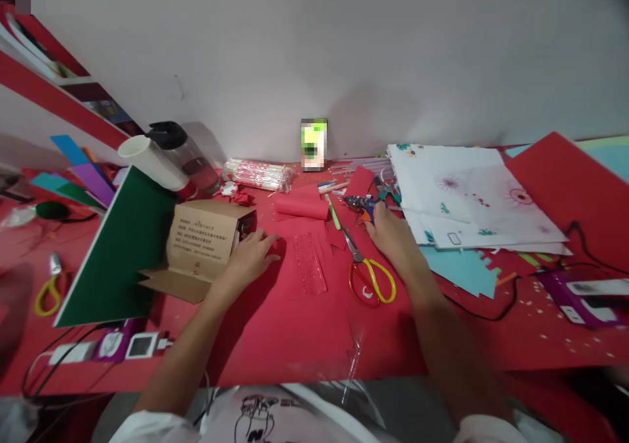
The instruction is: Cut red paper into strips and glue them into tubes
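Observation:
My left hand (251, 254) hovers over or rests on the red table beside an open cardboard box (196, 246), its fingers apart and nothing in them. On the other side, my right hand (392, 234) is closed around a blue hot glue gun (367, 206) with an orange trigger and a dark, speckled nozzle pointing left. Between the hands lies a clear ruler-like strip (309, 263) on red paper. Scissors (369, 274) with yellow and red handles rest near my right wrist, blades pointing away. A rolled red paper (301, 207) lies farther back.
A green board (120, 253) leans against the box. Behind stand a white cup (152, 161) and a clear bottle (194, 158). Flower-patterned sheets (462, 191) and blue paper (459, 269) lie right. Black cables (506, 308) cross the table; a phone (314, 145) leans on the wall.

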### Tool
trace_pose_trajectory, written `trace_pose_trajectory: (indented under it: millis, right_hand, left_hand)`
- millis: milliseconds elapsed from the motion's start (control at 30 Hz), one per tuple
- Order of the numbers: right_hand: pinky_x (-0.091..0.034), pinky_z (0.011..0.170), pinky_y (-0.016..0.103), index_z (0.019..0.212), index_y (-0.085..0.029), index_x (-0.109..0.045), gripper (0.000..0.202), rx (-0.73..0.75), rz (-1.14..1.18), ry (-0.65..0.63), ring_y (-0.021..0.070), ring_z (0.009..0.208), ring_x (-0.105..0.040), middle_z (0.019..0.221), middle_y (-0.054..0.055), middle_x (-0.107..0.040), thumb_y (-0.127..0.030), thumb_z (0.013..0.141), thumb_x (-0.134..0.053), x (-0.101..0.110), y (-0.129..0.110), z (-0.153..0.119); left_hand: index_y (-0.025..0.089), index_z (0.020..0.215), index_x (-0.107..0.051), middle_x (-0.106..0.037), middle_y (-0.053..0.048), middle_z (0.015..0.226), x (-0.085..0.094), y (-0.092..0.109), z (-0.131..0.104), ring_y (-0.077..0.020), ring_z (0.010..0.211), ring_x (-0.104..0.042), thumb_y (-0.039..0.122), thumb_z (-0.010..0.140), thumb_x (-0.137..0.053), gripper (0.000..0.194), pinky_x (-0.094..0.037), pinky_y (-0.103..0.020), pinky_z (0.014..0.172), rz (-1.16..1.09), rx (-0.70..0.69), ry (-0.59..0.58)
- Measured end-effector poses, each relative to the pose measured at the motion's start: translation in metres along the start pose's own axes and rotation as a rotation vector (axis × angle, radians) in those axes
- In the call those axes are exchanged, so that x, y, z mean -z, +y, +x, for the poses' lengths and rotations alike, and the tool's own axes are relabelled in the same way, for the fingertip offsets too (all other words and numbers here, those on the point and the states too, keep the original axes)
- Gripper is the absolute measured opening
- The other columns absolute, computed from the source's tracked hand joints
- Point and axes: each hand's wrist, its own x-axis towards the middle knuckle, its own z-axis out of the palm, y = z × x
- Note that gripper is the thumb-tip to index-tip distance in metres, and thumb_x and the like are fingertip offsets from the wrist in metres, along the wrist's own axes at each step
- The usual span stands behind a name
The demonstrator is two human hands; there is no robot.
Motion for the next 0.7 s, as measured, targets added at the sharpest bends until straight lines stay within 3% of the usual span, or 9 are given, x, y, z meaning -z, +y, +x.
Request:
trace_pose_trajectory:
  millis: [167,367,500,700]
  right_hand:
    - [-0.048,0.084,0.039,0.134,-0.005,-0.038,0.039,0.005,0.054,0.013,0.0359,0.108,-0.070,0.118,0.026,-0.070,-0.028,0.103,-0.048,0.007,-0.009,0.017]
    - [-0.049,0.087,0.037,0.132,-0.005,-0.043,0.037,0.042,0.101,-0.042,0.0354,0.110,-0.070,0.117,0.026,-0.071,-0.023,0.100,-0.050,0.014,-0.035,0.047]
    - [-0.049,0.091,0.037,0.131,-0.004,-0.046,0.033,0.030,0.143,-0.068,0.0353,0.113,-0.069,0.122,0.027,-0.070,-0.016,0.100,-0.047,0.009,-0.049,0.061]
    - [-0.050,0.090,0.040,0.136,-0.001,-0.040,0.038,0.029,0.167,-0.064,0.0361,0.113,-0.068,0.124,0.030,-0.067,-0.016,0.101,-0.042,0.001,-0.055,0.076]
  left_hand:
    - [0.027,0.138,-0.062,-0.062,-0.010,0.122,0.000,-0.002,0.000,-0.0272,0.113,-0.064,0.032,0.095,-0.067,0.044,-0.051,-0.035,0.092,-0.016,-0.019,0.015]
    - [0.028,0.140,-0.062,-0.062,-0.010,0.121,-0.008,-0.007,0.000,-0.0268,0.110,-0.062,0.033,0.095,-0.067,0.046,-0.048,-0.037,0.096,0.009,-0.035,0.050]
    - [0.027,0.142,-0.059,-0.062,-0.012,0.120,-0.007,0.000,-0.005,-0.0290,0.108,-0.061,0.037,0.095,-0.067,0.048,-0.048,-0.041,0.097,0.115,0.014,0.089]
    - [0.024,0.132,-0.063,-0.059,-0.016,0.125,0.001,0.014,-0.014,-0.0332,0.109,-0.058,0.031,0.096,-0.064,0.036,-0.051,-0.044,0.089,0.160,0.046,0.131]
